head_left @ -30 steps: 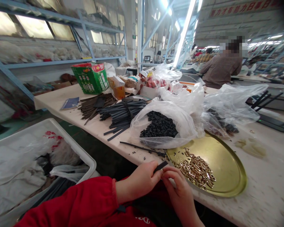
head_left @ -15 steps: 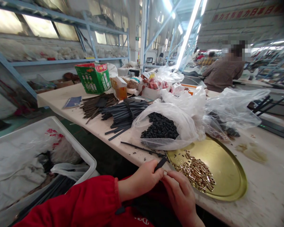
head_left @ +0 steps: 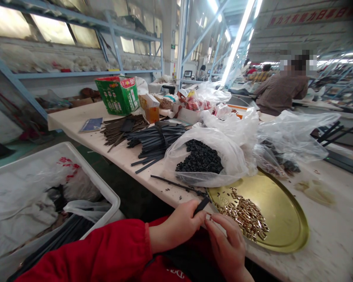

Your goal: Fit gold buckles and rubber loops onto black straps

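Observation:
My left hand [head_left: 178, 225], in a red sleeve, pinches a thin black strip [head_left: 201, 205] whose end sticks up past the thumb. My right hand [head_left: 227, 243] is closed just beside it, fingertips pinching a tiny gold clip [head_left: 208, 217] close to the strip's end. Both hands hover at the table's near edge, next to a round gold tray [head_left: 282, 211] that carries a heap of small gold clips [head_left: 245, 215].
Behind the tray lies a clear bag of black pieces [head_left: 201, 158] and more plastic bags [head_left: 288, 133]. Bundles of black strips [head_left: 153, 141], a green carton [head_left: 117, 95] and small boxes sit further back. A white bin [head_left: 106, 192] stands at left. Another person [head_left: 279, 92] sits beyond.
My right hand slid a little down and right, and its fingertips now hold the gold clip at the strip's end. The view shifted slightly.

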The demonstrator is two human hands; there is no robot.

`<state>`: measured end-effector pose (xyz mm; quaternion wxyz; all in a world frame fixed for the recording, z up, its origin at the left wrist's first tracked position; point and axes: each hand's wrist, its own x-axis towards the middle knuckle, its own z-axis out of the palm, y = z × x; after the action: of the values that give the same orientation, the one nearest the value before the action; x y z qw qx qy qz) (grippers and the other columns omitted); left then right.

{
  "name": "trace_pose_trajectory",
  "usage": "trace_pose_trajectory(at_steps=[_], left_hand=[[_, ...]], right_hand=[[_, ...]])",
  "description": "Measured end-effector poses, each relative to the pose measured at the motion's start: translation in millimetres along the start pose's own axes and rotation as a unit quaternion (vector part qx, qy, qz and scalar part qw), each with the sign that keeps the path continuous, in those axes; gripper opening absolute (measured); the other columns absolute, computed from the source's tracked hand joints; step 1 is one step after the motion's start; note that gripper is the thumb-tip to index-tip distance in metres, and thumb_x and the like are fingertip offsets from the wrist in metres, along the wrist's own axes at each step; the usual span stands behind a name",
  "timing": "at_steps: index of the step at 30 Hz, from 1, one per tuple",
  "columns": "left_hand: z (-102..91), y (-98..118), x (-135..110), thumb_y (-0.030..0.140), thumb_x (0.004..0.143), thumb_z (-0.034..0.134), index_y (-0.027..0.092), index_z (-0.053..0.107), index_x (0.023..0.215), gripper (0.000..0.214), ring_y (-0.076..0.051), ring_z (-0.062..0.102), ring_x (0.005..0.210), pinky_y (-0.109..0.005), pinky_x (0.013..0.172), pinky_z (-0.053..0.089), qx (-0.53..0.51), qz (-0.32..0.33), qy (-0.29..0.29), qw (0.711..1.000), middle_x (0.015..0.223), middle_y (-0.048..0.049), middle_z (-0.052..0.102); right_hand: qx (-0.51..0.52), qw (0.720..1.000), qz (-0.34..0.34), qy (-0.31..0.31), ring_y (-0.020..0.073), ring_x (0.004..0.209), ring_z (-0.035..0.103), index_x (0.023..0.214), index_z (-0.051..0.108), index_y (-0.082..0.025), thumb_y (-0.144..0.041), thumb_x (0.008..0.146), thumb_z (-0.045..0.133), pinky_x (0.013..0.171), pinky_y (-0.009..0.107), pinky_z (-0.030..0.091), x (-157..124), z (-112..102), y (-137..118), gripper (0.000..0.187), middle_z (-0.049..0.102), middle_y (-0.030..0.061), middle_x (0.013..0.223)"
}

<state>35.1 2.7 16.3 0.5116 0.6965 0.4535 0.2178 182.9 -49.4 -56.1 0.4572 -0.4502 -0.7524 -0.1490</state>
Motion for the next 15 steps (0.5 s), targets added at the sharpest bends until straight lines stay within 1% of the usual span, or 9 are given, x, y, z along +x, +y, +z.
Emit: trace_pose_trajectory(at_steps=[2, 4, 6, 7, 8, 10, 12, 14, 15], left_hand=[[0.5, 1, -2, 0.024, 0.083, 0.044, 0.016, 0.044, 0.071, 0.015, -0.011, 0.042, 0.061, -0.022, 0.055, 0.030, 0.008, 0.014, 0.002, 1.000, 0.065, 0.0024, 0.049], [0.6, 3, -4, 0.026, 0.084, 0.043, 0.016, 0.045, 0.072, 0.016, -0.011, 0.043, 0.061, -0.022, 0.055, 0.030, 0.007, 0.024, -0.006, 1.000, 0.066, 0.0021, 0.049], [0.2, 4, -5, 0.026, 0.085, 0.042, 0.016, 0.045, 0.074, 0.016, -0.011, 0.044, 0.061, -0.022, 0.054, 0.030, 0.010, 0.026, -0.011, 1.000, 0.066, 0.0020, 0.050], [-0.1, 4, -5, 0.026, 0.085, 0.041, 0.016, 0.046, 0.074, 0.016, -0.010, 0.044, 0.060, -0.022, 0.053, 0.030, 0.013, 0.026, -0.012, 1.000, 0.065, 0.0019, 0.050], [-0.5, 3, -5, 0.025, 0.085, 0.041, 0.016, 0.046, 0.074, 0.016, -0.010, 0.043, 0.060, -0.021, 0.053, 0.030, 0.015, 0.026, -0.012, 0.999, 0.065, 0.0019, 0.050], [-1.0, 1, -3, 0.024, 0.084, 0.042, 0.015, 0.046, 0.073, 0.015, -0.010, 0.043, 0.060, -0.021, 0.053, 0.030, 0.015, 0.025, -0.013, 0.999, 0.065, 0.0021, 0.049], [-1.2, -3, -1, 0.024, 0.082, 0.042, 0.015, 0.046, 0.072, 0.013, -0.010, 0.043, 0.058, -0.020, 0.051, 0.031, -0.001, 0.009, -0.026, 1.000, 0.063, 0.0027, 0.048], [-1.1, -5, 0, 0.024, 0.081, 0.041, 0.016, 0.044, 0.072, 0.014, -0.009, 0.042, 0.053, -0.020, 0.048, 0.031, -0.039, -0.033, -0.051, 0.997, 0.059, 0.0036, 0.045], [-1.0, -6, 0, 0.025, 0.082, 0.039, 0.016, 0.043, 0.071, 0.014, -0.008, 0.040, 0.049, -0.019, 0.045, 0.030, -0.061, -0.057, -0.065, 0.994, 0.057, 0.0042, 0.044]], right_hand=[[0.020, 0.999, 0.035, 0.021, 0.0197, 0.092, 0.054, 0.097, 0.060, -0.022, -0.010, 0.081, 0.055, 0.077, 0.036, 0.048, 0, 0, -3, 0.020, 0.053, 0.0059, 0.097], [0.051, 0.993, 0.103, 0.036, 0.0181, 0.088, 0.055, 0.093, 0.060, -0.022, -0.013, 0.083, 0.053, 0.072, 0.034, 0.049, 2, 1, -8, 0.015, 0.053, 0.0055, 0.095], [0.078, 0.982, 0.170, 0.039, 0.0176, 0.085, 0.055, 0.088, 0.059, -0.022, -0.018, 0.085, 0.052, 0.069, 0.032, 0.050, 5, 1, -13, 0.008, 0.053, 0.0056, 0.094], [0.088, 0.977, 0.189, 0.037, 0.0174, 0.085, 0.055, 0.086, 0.059, -0.021, -0.020, 0.085, 0.052, 0.068, 0.032, 0.051, 7, 1, -14, 0.007, 0.053, 0.0056, 0.093], [0.094, 0.976, 0.194, 0.031, 0.0173, 0.085, 0.056, 0.085, 0.059, -0.021, -0.021, 0.085, 0.052, 0.068, 0.031, 0.051, 8, 1, -14, 0.007, 0.054, 0.0056, 0.093], [0.091, 0.981, 0.169, 0.016, 0.0170, 0.085, 0.057, 0.086, 0.060, -0.021, -0.021, 0.086, 0.051, 0.068, 0.030, 0.052, 9, 0, -13, 0.009, 0.056, 0.0059, 0.094], [0.078, 0.989, 0.122, -0.008, 0.0170, 0.085, 0.059, 0.089, 0.061, -0.020, -0.019, 0.086, 0.050, 0.068, 0.029, 0.052, 9, -1, -8, 0.011, 0.058, 0.0065, 0.094], [0.069, 0.994, 0.081, -0.028, 0.0177, 0.084, 0.060, 0.091, 0.062, -0.020, -0.018, 0.085, 0.051, 0.069, 0.030, 0.053, 8, -2, -5, 0.013, 0.061, 0.0071, 0.094], [0.073, 0.994, 0.072, -0.034, 0.0178, 0.083, 0.061, 0.092, 0.063, -0.020, -0.018, 0.085, 0.051, 0.069, 0.030, 0.053, 9, -2, -4, 0.014, 0.062, 0.0070, 0.093]])
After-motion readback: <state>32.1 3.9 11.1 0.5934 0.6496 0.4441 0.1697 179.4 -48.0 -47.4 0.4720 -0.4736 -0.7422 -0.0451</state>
